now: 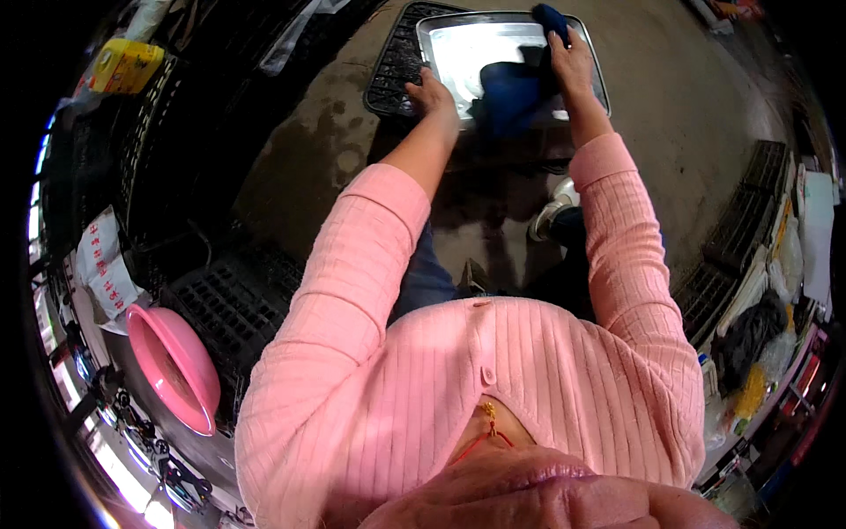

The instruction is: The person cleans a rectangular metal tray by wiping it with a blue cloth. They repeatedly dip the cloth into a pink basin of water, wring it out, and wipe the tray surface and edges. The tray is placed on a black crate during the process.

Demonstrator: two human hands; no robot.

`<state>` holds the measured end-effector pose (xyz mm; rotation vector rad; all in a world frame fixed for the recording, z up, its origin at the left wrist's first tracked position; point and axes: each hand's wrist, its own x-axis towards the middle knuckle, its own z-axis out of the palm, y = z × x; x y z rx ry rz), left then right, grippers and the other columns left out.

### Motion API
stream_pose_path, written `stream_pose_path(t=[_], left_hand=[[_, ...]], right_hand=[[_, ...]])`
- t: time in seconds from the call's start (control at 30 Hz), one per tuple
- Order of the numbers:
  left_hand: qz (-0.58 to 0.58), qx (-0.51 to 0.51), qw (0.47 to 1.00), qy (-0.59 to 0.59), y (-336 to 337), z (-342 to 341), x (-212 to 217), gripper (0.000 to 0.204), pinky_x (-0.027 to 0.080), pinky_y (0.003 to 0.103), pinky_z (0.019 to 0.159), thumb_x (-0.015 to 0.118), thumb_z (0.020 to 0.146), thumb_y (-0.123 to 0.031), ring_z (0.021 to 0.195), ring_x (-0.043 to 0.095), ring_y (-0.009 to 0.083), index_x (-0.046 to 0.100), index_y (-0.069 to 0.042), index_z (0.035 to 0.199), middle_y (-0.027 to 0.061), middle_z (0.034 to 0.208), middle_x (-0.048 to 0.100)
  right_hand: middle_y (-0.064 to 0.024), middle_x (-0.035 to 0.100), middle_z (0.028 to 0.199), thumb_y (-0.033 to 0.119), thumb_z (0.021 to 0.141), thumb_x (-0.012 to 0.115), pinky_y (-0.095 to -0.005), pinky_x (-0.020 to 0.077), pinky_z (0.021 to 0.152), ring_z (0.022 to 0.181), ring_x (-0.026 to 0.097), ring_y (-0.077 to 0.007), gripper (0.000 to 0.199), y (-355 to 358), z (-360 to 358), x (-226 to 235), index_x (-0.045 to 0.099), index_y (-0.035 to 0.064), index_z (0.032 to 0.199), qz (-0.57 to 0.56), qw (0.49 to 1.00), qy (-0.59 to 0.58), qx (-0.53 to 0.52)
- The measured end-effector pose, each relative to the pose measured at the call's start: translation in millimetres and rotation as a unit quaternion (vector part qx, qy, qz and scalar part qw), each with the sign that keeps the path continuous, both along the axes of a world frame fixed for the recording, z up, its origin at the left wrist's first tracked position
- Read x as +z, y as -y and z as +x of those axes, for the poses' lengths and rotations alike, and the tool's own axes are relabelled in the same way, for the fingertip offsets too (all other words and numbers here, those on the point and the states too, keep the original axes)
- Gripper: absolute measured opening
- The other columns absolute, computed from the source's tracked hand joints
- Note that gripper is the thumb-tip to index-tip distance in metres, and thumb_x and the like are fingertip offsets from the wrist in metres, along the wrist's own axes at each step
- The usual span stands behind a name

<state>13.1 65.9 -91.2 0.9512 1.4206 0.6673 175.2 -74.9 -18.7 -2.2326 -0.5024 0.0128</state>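
cloth [513, 95], dark blue, is gripped by the right hand [575, 63], one end bunched at the fingers, the loose part hung leftward and toward the body, blurred over the near side of the metal tray [476, 44]. the tray is set out ahead of the body, its long axis running roughly left to right. its near left corner is met by the left hand [432, 97]; whether the rim is clamped or merely touched cannot be told. the tray's bare floor is placed leftward of the right hand, the one nearer the cloth. a black crate [392, 75] is seen at the tray's left side.
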Motion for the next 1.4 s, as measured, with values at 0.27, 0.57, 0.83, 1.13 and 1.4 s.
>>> stream_pose_path(t=[0.27,0.57,0.83,1.13,1.4], left_hand=[[-0.021,-0.034,0.998,-0.058,11,-8,51,0.076,0.029,0.039,0.105,0.051,0.085,-0.043,0.127,0.034,0.0358,0.025,0.003,0.138,0.0241,0.142,0.027],[0.020,-0.032,0.993,-0.116,16,-4,58,0.061,0.037,0.045,0.094,0.037,0.088,-0.046,0.110,0.050,0.0415,0.046,0.005,0.122,0.0276,0.120,0.051],[0.007,0.038,0.998,-0.057,7,-5,46,0.060,0.042,0.043,0.090,0.041,0.085,-0.045,0.106,0.053,0.0412,0.053,0.007,0.114,0.0283,0.117,0.053],[0.055,0.065,0.994,-0.063,9,0,30,0.064,0.037,0.042,0.097,0.043,0.085,-0.045,0.116,0.046,0.0393,0.045,0.006,0.125,0.0280,0.128,0.045],[-0.027,0.035,0.999,0.032,11,-6,41,0.075,0.038,0.038,0.096,0.046,0.084,-0.050,0.117,0.046,0.0356,0.028,-0.001,0.137,0.0241,0.134,0.038]], right_hand=[[-0.0070,0.042,0.136,0.038,0.088,0.042,-0.0485,0.0185,0.103,0.126,0.036,-0.0297,0.044,-64,-15,-57,0.048,0.0225,0.128,-0.231,0.941,0.244,0.045],[-0.0031,0.046,0.134,0.029,0.083,0.048,-0.0465,0.0217,0.103,0.123,0.039,-0.0285,0.046,-125,-86,-50,0.048,0.0232,0.129,-0.152,0.927,0.268,0.213],[-0.0006,0.053,0.126,0.021,0.077,0.053,-0.0436,0.0226,0.103,0.120,0.043,-0.0225,0.041,-74,-105,-31,0.059,0.0217,0.118,-0.135,0.894,0.214,0.369],[0.0030,0.058,0.110,0.018,0.076,0.053,-0.0412,0.0375,0.089,0.105,0.051,-0.0201,0.029,-18,-120,-5,0.062,0.0203,0.103,-0.208,0.882,0.167,0.389],[-0.0073,0.060,0.094,0.020,0.080,0.050,-0.0448,0.0415,0.083,0.096,0.057,-0.0260,0.019,34,-122,6,0.061,0.0145,0.094,-0.237,0.913,0.162,0.290]])
